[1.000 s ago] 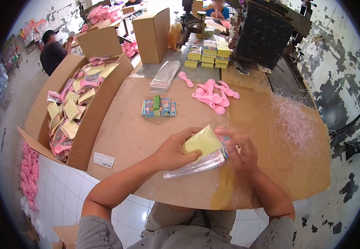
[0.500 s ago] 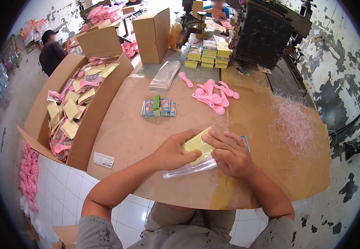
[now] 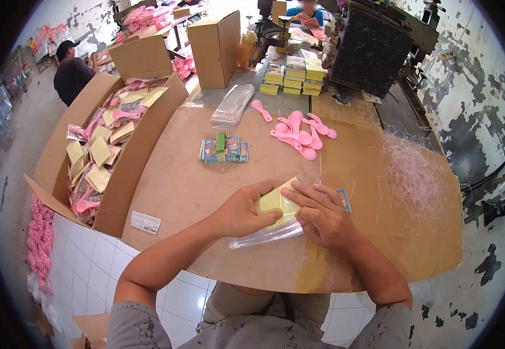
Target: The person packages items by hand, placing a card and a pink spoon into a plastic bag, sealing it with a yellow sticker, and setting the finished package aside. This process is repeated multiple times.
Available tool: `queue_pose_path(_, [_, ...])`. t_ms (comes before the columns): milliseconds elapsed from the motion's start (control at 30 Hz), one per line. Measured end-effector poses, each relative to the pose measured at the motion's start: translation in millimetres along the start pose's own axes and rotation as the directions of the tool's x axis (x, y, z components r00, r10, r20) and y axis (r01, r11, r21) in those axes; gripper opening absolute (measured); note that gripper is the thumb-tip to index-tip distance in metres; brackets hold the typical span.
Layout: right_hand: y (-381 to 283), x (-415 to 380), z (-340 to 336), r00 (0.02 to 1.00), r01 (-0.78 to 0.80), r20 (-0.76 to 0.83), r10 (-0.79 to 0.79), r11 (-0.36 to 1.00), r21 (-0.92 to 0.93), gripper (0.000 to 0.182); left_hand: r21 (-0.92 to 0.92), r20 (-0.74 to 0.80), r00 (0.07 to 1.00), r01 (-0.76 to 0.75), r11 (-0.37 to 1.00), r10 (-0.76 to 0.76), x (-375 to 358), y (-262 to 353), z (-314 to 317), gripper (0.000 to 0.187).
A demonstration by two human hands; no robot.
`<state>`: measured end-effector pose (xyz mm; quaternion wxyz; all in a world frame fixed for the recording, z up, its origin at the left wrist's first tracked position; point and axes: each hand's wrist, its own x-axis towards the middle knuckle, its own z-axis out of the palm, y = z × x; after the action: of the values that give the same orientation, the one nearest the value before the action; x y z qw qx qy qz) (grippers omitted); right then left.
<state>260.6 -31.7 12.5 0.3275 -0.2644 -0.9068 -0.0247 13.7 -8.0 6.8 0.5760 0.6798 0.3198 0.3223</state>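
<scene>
My left hand (image 3: 242,210) grips a pale yellow card (image 3: 271,202) in clear plastic, thumb on top. My right hand (image 3: 329,220) is closed over the card's upper right edge, its fingers pressed together; whether they pinch the plastic is hard to make out. Beneath both hands lie clear plastic bags (image 3: 258,238). A blue printed card (image 3: 343,200) peeks out beyond my right hand. Farther up the table are a stack of blue cards (image 3: 209,150) tied with a green band (image 3: 221,145), and a heap of pink spoons (image 3: 294,136).
Left of the table stands a carton (image 3: 118,198) filled with packed cards and spoons. More plastic bags (image 3: 233,104), card stacks (image 3: 293,78), a tall box (image 3: 213,52) and a dark machine (image 3: 366,49) are at the back. Plastic shreds (image 3: 415,174) lie at right. Two people work farther off.
My hands and the yellow card stay almost in place. The view shifts very slightly, and the person at the far left has turned the head a little.
</scene>
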Motion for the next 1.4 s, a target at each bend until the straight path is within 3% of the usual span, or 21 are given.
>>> queue_pose_path(267, [-1,1,0,0.999,0.017,0.049,-0.014,0.999,-0.048,0.022,-0.04,-0.04,0.997,-0.061,0.997,0.059,2,-6,1,0.046])
queue_pose_path(367, [2,-3,4,0.998,0.032,0.047,-0.028,0.997,-0.075,0.02,-0.009,-0.053,0.998,0.016,1.0,-0.016,5,-5,1,0.039])
queue_pose_path(467, [2,-3,7,0.999,0.032,0.013,-0.032,0.997,-0.07,0.019,-0.131,-0.078,0.997,-0.013,0.991,0.003,6,-7,5,0.036])
queue_pose_path(567, [0,-2,3,0.999,0.048,0.003,-0.048,0.994,-0.097,0.024,-0.089,-0.107,0.993,0.041,0.995,-0.051,3,-2,2,0.032])
queue_pose_path(667, [-1,0,2,0.998,0.062,0.0,-0.063,0.982,-0.176,0.017,-0.118,-0.189,0.981,-0.075,0.99,0.052,8,-16,3,0.029])
queue_pose_path(867, [-2,-2,3,0.995,0.097,0.056,-0.086,0.971,-0.219,0.014,-0.178,-0.239,0.97,0.001,0.984,-0.045,7,-12,-8,0.026])
queue_pose_path(967, [-2,-5,5,0.995,0.096,0.055,-0.086,0.974,-0.205,0.018,-0.102,-0.366,0.93,-0.073,0.992,0.031,11,-17,-27,0.024])
queue_pose_path(1033, [-5,-5,5,0.994,0.099,0.072,-0.085,0.972,-0.212,0.021,-0.133,-0.526,0.848,-0.003,0.991,-0.068,9,13,-49,0.022])
queue_pose_path(1100, [-4,-6,5,0.993,0.101,0.074,-0.087,0.972,-0.212,0.023,-0.229,-0.633,0.767,-0.059,0.972,-0.102,11,25,-102,0.037])
queue_pose_path(1167, [-3,-6,7,0.994,0.104,0.061,-0.093,0.975,-0.196,0.024,-0.13,-0.761,0.646,-0.251,0.959,0.066,9,34,-165,0.043])
queue_pose_path(1233, [-3,-7,6,0.993,0.096,0.081,-0.085,0.984,-0.147,0.025,-0.141,-0.874,0.46,-0.546,0.826,0.155,10,20,-250,0.047])
queue_pose_path(1300, [-3,-5,4,0.992,0.092,0.094,-0.083,0.99,-0.106,0.027,-0.108,-0.985,0.173,-0.497,0.861,-0.023,0,38,-273,0.048])
queue_pose_path(1333, [-4,-5,3,0.992,0.09,0.1,-0.081,0.992,-0.089,0.028,0.167,-0.978,0.071,-0.301,0.939,0.197,-4,30,-297,0.049])
queue_pose_path(1367, [-4,-5,3,0.991,0.086,0.107,-0.078,0.994,-0.072,0.029,0.42,-0.906,0.021,-0.069,0.905,0.423,-5,8,-327,0.05])
queue_pose_path(1400, [-3,-4,4,0.991,0.088,0.107,-0.08,0.994,-0.069,0.029,0.621,-0.779,0.027,0.171,0.765,0.627,-2,-6,-344,0.051])
